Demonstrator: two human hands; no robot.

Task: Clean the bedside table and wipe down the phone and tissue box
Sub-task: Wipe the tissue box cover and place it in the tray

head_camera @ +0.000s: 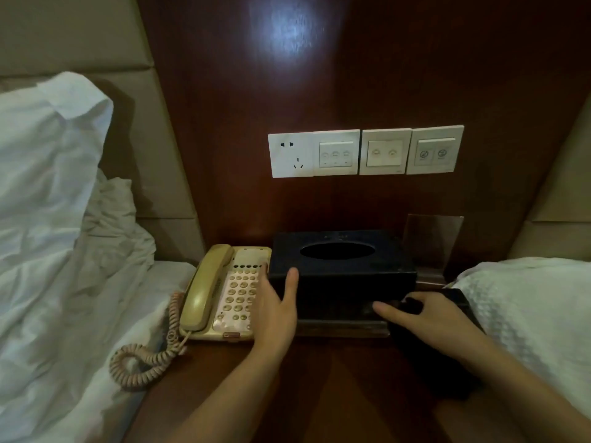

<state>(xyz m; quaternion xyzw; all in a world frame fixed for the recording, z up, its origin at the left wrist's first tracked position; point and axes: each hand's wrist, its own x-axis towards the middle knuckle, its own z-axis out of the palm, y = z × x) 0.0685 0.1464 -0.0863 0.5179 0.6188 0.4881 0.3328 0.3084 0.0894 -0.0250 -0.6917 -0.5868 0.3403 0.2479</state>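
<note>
On the bedside table, the beige phone sits at the left, its long axis running front to back, touching the dark tissue box to its right. The left hand lies between them, thumb up against the box's near-left corner, its other fingers hidden. The right hand, forefinger out along the box's front face, grips a dark cloth-like thing; the box's long axis runs left-right, directly ahead of both hands.

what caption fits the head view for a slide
Both hands at a dark tissue box on a bedside table, left hand at its corner beside a beige phone, right hand in front.
</note>
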